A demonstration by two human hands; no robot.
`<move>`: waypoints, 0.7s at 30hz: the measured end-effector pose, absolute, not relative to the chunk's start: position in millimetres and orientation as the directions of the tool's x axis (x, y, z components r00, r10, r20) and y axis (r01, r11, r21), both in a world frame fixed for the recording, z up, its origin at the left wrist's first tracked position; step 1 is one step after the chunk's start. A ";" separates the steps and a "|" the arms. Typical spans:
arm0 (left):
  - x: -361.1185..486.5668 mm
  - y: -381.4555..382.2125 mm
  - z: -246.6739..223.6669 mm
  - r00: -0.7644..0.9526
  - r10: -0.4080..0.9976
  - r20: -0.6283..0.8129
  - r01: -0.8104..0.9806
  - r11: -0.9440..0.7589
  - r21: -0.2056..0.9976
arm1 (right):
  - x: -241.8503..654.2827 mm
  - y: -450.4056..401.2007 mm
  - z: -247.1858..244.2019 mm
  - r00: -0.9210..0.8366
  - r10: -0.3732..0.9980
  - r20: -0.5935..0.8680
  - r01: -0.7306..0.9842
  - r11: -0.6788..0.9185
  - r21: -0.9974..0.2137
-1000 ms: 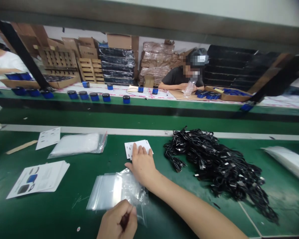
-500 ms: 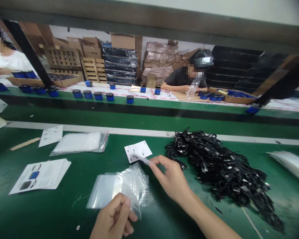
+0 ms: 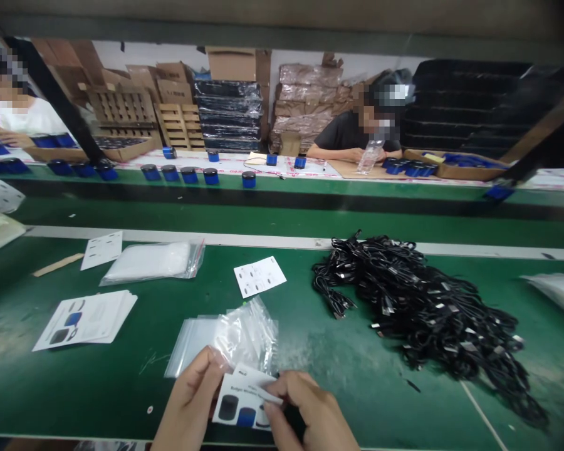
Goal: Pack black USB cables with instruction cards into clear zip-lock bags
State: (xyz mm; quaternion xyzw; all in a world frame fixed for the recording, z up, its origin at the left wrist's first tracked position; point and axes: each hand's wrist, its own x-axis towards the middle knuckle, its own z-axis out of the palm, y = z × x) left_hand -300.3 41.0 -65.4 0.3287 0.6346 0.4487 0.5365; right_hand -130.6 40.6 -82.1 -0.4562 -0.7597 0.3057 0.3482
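Note:
My right hand [image 3: 310, 410] grips a printed leaflet [image 3: 244, 401] by its right side, the paper bending up at that edge. It shows pictures of black and blue round devices. At the leaflet's left edge, my left hand [image 3: 190, 398] is closed, apparently pinching a clear plastic bag; its fingertips are partly hidden. Just beyond both hands lies a fanned pile of clear zip bags [image 3: 200, 335]. One white leaflet [image 3: 259, 277] rests flat on the green bench past that pile.
A heap of black cables [image 3: 418, 307] covers the right side. Leaflets [image 3: 87, 319] are stacked at left, near a packed bag bundle [image 3: 150, 262]. Blue round devices [image 3: 249, 180] line the far ledge, where a person [image 3: 341, 134] sits behind a plastic bottle [image 3: 367, 160].
My right hand has come back toward me with a leaflet, which now faces up beside my left hand. My left hand has shifted slightly left. The view has tilted down a little.

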 end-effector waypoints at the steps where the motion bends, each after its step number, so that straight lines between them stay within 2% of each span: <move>1: -300.0 40.1 -65.2 -0.240 0.907 -0.346 0.010 0.358 0.934 | -132.7 40.0 -81.1 -0.326 0.915 0.236 0.493 0.378 -0.784; 3: -298.9 38.3 -66.1 -0.325 0.919 -0.224 0.207 0.300 0.931 | -137.5 38.6 -81.9 -0.297 0.928 0.226 0.502 0.353 -0.790; 5: -297.1 36.7 -68.3 -0.403 0.912 -0.080 0.407 0.257 0.876 | -143.6 36.4 -86.0 -0.275 0.931 0.240 0.452 0.346 -0.822; 8: -293.6 35.5 -71.7 -0.464 0.883 0.068 0.570 0.240 0.786 | -153.7 31.5 -94.2 -0.156 0.950 0.269 0.370 0.309 -0.876; 12: -289.0 37.8 -68.1 -0.523 0.837 0.162 0.621 0.244 0.745 | -163.9 26.1 -104.2 0.060 0.980 0.189 0.211 0.172 -0.962; 15: -286.5 40.5 -61.1 -0.573 0.796 0.196 0.619 0.264 0.740 | -168.2 25.0 -108.8 0.010 0.996 0.090 0.042 0.089 -0.995; 18: -286.4 42.3 -56.9 -0.612 0.761 0.214 0.607 0.280 0.744 | -170.2 24.4 -110.0 0.046 0.999 -0.022 -0.129 -0.016 -0.992; 20: -287.4 43.1 -56.5 -0.624 0.748 0.224 0.603 0.280 0.747 | -170.3 23.5 -109.5 0.074 0.997 -0.029 -0.161 -0.016 -0.987; 21: -288.0 43.4 -56.7 -0.630 0.741 0.232 0.604 0.279 0.747 | -170.1 23.0 -109.1 0.073 0.997 0.002 -0.120 0.011 -0.993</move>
